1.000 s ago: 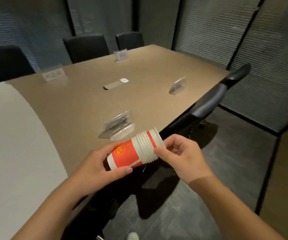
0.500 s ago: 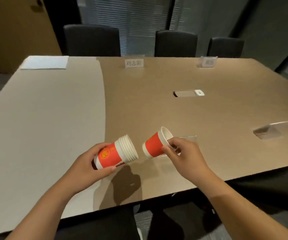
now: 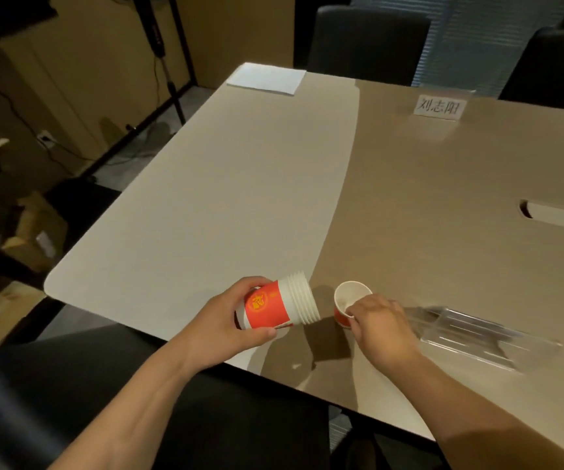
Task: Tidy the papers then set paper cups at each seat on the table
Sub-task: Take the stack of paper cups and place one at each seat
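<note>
My left hand grips a stack of red and white paper cups, held on its side with the rims pointing right, just above the table's near edge. A single red cup stands upright on the brown table right of the stack. My right hand pinches its rim at the near right side. A tidy pile of white papers lies at the far left corner of the table.
A clear plastic name-card holder lies flat just right of my right hand. A standing name card is at the far side. Dark chairs line the far edge; a black chair sits below me. A cable slot opens at the right.
The single cup, held tilted in the air half a second ago, now stands upright on the table under my right hand. My view has swung to the left.
</note>
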`<state>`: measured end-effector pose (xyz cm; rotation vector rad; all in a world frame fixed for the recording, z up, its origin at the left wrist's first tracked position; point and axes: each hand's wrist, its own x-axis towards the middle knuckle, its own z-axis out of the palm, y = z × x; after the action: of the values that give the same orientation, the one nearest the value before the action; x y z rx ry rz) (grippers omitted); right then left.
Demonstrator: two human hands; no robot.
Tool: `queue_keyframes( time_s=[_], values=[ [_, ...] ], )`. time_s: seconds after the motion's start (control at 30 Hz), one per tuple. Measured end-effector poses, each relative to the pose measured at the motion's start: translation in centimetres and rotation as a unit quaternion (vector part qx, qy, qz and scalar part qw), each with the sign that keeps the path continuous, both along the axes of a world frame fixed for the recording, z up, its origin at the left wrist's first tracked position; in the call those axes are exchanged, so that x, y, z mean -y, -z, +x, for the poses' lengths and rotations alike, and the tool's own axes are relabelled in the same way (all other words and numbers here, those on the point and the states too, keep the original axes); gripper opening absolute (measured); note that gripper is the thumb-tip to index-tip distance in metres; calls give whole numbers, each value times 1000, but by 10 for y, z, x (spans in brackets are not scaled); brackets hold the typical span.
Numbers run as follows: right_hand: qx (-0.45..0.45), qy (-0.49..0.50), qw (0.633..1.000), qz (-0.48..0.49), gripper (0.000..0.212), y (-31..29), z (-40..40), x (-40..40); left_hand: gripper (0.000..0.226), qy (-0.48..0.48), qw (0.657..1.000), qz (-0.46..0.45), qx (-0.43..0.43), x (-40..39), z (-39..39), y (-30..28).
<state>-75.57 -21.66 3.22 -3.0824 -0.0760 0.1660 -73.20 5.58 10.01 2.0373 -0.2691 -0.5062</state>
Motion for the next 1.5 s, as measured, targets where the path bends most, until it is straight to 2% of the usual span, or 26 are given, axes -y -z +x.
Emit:
queue_keyframes(
  time_s=[0.07,0.17,0.23,0.3,0.37,0.4,0.47,0.5,0.57,0.63,0.9,1.07,1.2,1.37,1.5],
  values=[
    [-32,-3,999,4,27,3,2,0,59,-6,1000,7,1,0,-3,0],
    [5,1,998,57,23,0,-1,3,60,-10,1000,10,7,2,-6,-2],
    [56,17,988,140,24,-7,-5,12,61,-6,1000,8,8,8,-5,-1],
    [82,42,951,296,18,-30,-12,14,60,1,1000,3,12,18,-6,-6],
    [57,77,891,443,19,-58,-23,18,59,19,1000,2,21,31,-6,-8],
    [36,81,870,485,20,-73,-31,21,60,31,999,-4,26,39,-6,-7],
    [-14,60,853,518,21,-88,-41,21,60,45,999,-13,26,50,-9,-12],
    [1,62,861,505,21,-101,-60,42,60,78,996,-21,33,80,-12,-15],
    [7,46,874,484,20,-107,-66,48,62,87,995,-24,31,92,-13,-17],
    [41,72,876,474,20,-118,-89,76,63,130,990,-35,43,132,-19,-26],
    [129,209,842,481,9,-147,-200,189,72,210,974,-76,47,264,-85,-40],
    [158,252,823,485,4,-162,-287,265,65,241,964,-97,50,348,-160,-45],
    [176,261,819,479,10,-162,-336,317,61,244,962,-106,55,404,-205,-42],
    [222,289,792,490,9,-158,-368,376,65,224,969,-99,31,449,-232,-33],
    [246,313,804,442,5,-148,-368,424,65,193,979,-63,34,474,-220,-23]
  ],
)
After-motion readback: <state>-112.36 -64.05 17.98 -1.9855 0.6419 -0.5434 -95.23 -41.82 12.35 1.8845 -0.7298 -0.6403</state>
